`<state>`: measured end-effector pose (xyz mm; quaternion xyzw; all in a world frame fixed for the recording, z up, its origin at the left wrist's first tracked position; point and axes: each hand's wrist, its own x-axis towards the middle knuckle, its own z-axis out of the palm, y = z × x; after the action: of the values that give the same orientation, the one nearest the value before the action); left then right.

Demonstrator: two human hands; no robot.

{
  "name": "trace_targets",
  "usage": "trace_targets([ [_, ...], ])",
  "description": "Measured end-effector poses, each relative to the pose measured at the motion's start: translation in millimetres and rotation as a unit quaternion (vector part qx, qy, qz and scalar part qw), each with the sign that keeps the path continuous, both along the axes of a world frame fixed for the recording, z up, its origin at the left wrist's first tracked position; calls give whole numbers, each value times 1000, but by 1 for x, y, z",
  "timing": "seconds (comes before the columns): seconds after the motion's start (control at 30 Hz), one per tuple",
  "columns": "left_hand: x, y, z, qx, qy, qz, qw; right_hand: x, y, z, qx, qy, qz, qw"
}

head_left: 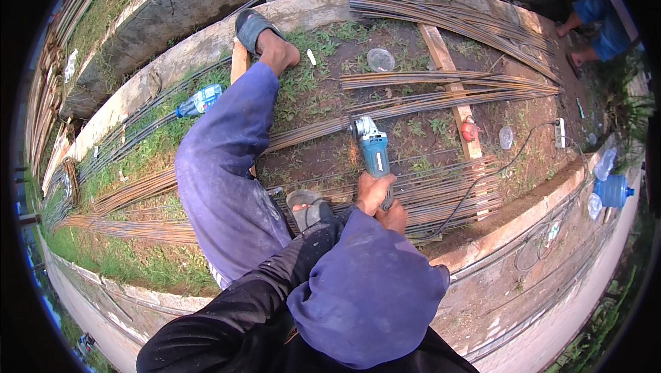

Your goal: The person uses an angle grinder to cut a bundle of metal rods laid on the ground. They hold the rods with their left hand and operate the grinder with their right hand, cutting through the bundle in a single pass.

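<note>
Left hand (372, 192): I see fingers curled around the teal angle grinder (376, 156).
Right hand (394, 217): fingers closed at its rear, partly behind the raised knee (372, 290).
Grinder head (365, 126): beyond the fingers, at the steel rods (310, 133); contact unclear to me.

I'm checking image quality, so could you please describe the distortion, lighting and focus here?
In the head view, the angle grinder looks fairly sharp; sunlight brightens the wooden plank to its right; the fisheye bows the far concrete kerb; corners are black.

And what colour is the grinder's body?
The grinder's body is teal, seen best in the head view.
</note>
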<state>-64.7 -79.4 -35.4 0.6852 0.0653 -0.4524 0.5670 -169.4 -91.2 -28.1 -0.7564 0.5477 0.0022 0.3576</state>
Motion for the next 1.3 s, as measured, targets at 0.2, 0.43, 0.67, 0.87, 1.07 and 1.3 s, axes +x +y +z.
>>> trace_targets([
  [0.2, -7, 4, -14, -7, 1, 4, 1000, -8, 3, -13, -3, 13, 5, 1000],
  [0.43, -5, 5, -8, -18, 3, -3, 1000, -11, 6, -16, 1, -5, -8, 1000],
  [0.67, -8, 7, -10, 7, -16, -24, 1000, -16, 8, -19, 14, -8, 1, 1000],
  [0.87, -11, 7, -21, -11, -12, -12, 1000, -13, 8, -12, 2, -1, -5, 1000],
  [1.07, -12, 8, -19, -25, -19, -3, 999, -10, 7, -5, 6, 9, -4, 1000],
  [1.3, -9, 5, -15, -37, -7, 1, 999, -17, 7, -27, -3, -13, -6, 1000],
])
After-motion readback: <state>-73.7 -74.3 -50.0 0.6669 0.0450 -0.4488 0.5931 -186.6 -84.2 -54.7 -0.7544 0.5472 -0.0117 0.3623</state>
